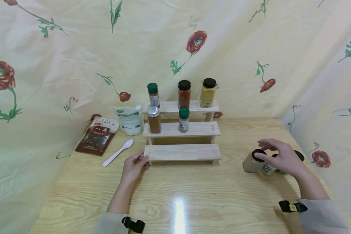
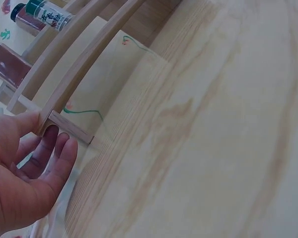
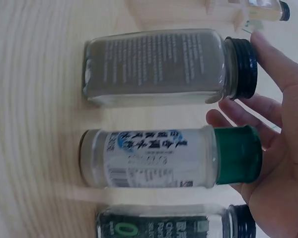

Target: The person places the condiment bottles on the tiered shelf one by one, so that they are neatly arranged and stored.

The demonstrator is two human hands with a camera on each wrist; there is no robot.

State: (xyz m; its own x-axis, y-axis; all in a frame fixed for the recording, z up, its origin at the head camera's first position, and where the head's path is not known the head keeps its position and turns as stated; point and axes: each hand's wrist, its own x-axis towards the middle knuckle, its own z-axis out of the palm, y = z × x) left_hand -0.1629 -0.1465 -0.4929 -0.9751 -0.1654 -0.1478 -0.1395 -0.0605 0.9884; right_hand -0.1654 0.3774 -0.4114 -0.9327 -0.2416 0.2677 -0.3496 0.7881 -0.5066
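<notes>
Spice rack part-filled: five jars shelved, three still waiting on the table.

Head view: the wooden rack [image 1: 182, 136] carries five jars on its upper two steps; the lowest step is bare. The left hand [image 1: 133, 166] rests with fingers relaxed against the rack's bottom-left end. Left wrist view: thumb and fingers [image 2: 44, 148] touch that end. Right wrist view: the right hand [image 3: 278, 148], fingers spread, reaches over the green-capped jar [image 3: 169, 157], between the black-capped jar [image 3: 164, 67] and another, gripping nothing yet.

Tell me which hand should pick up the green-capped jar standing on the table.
Right. The right hand hovers open over the jars at the table's right side, fingers just above the green-capped jar. The left hand touches the left end of the rack's bottom step, far from those jars.
</notes>
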